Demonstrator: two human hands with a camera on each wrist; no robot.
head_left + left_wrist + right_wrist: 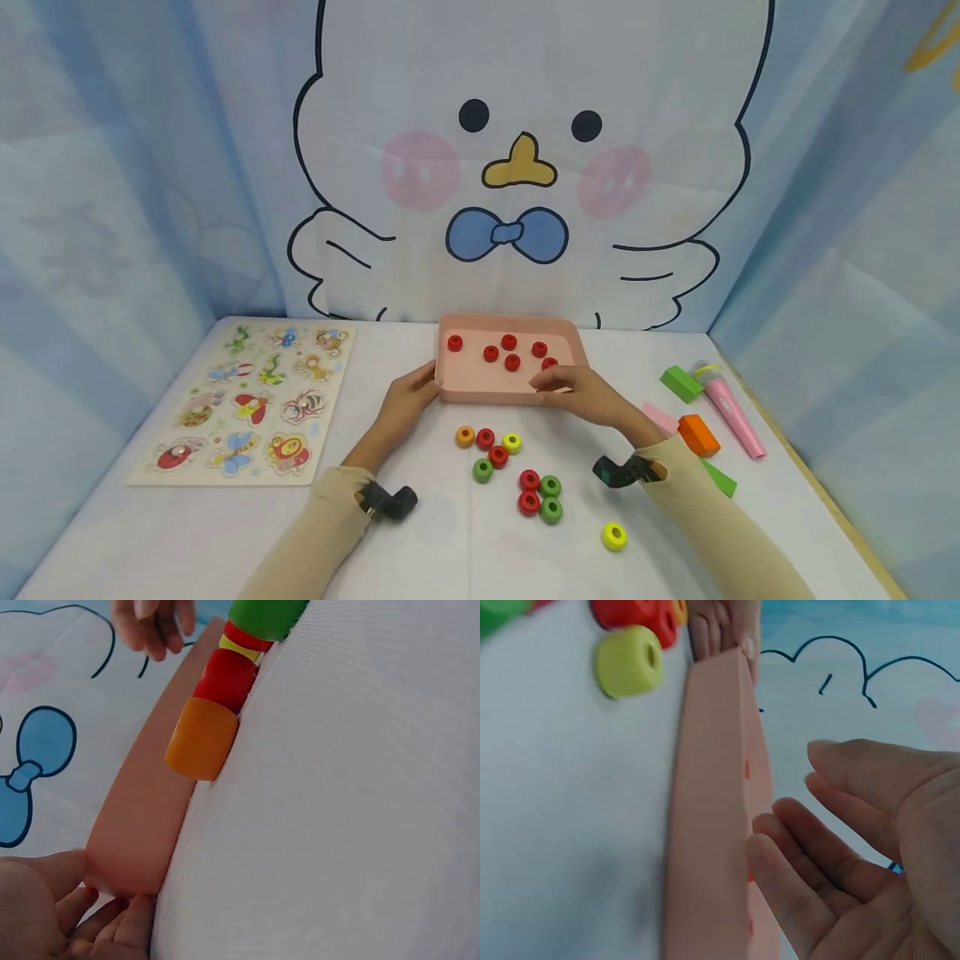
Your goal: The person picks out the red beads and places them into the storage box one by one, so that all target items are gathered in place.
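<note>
A shallow pink tray point(467, 379) stands at the back of the table, with several red beads point(512, 362) lying apart inside it. At its front left corner my left hand point(405, 407) grips the wall; in the left wrist view the thumb is at the rim and the curled fingers sit lower at the corner. My right hand point(581, 393) hovers at the tray's front right rim, close by a red bead point(550, 363). In the right wrist view its thumb and fingers are apart, with nothing between them.
In front of the tray lie loose beads: orange point(465, 436), red point(528, 503), green point(551, 511) and yellow point(613, 537). An insect puzzle board point(247, 433) is at left. Colored blocks point(698, 435) and a pink toy microphone point(731, 408) lie at right. A curtain point(525, 283) hangs behind.
</note>
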